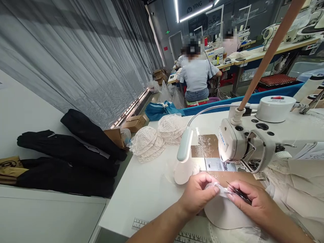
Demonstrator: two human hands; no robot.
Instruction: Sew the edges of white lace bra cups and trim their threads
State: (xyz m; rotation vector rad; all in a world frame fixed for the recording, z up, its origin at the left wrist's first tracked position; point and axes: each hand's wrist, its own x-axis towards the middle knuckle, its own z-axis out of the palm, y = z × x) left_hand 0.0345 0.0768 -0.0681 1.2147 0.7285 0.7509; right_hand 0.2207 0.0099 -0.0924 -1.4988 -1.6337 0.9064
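My left hand [199, 192] pinches the sheer white edge of a fabric piece between thumb and fingers. My right hand [253, 199] grips the same edge with thumb and forefinger, and dark, pointed thread snips [240, 193] lie in its fingers. Below the hands hangs the smooth, rounded body of the piece, a cream bra cup [227, 214]. Just beyond stands a white sewing machine [234, 140], its lit needle plate [214, 164] in front of my hands. A second pale cup [182, 172] rests on the table to the left, under the lamp [185, 144].
Two stacks of white lace cups [148, 143] sit at the table's far left. Cream fabric pieces [298, 192] are heaped on the right. A printed ruler [139, 223] runs along the near edge. Dark garments [68, 162] lie left. Other people work at machines ahead, one in a light shirt [196, 74].
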